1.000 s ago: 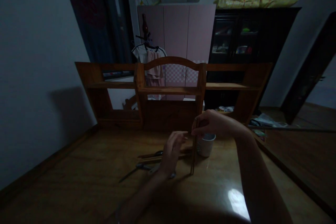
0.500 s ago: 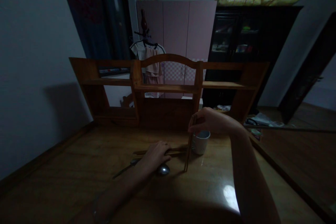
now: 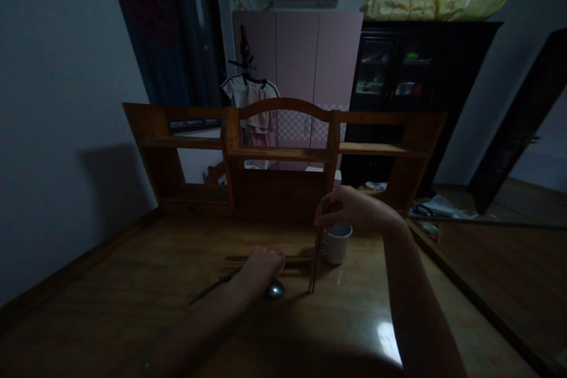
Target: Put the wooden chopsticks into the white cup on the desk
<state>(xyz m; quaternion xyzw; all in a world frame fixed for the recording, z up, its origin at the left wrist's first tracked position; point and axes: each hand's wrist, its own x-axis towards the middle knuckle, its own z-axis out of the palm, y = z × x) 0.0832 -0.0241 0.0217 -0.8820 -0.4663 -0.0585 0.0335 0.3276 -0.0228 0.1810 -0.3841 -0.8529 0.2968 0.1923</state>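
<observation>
Head: chopsticks [image 3: 317,253] (2, near-upright) in right hand [image 3: 352,207]

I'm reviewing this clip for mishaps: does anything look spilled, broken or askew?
Nothing stands out: the cup stands upright, the right hand holds chopsticks nearly upright, and no spill shows on the table. Dim light could hide small damage.

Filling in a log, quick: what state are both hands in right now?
Left hand: curled near the flat chopsticks; grip can't be told.
Right hand: closed, holding upright chopsticks.
</observation>
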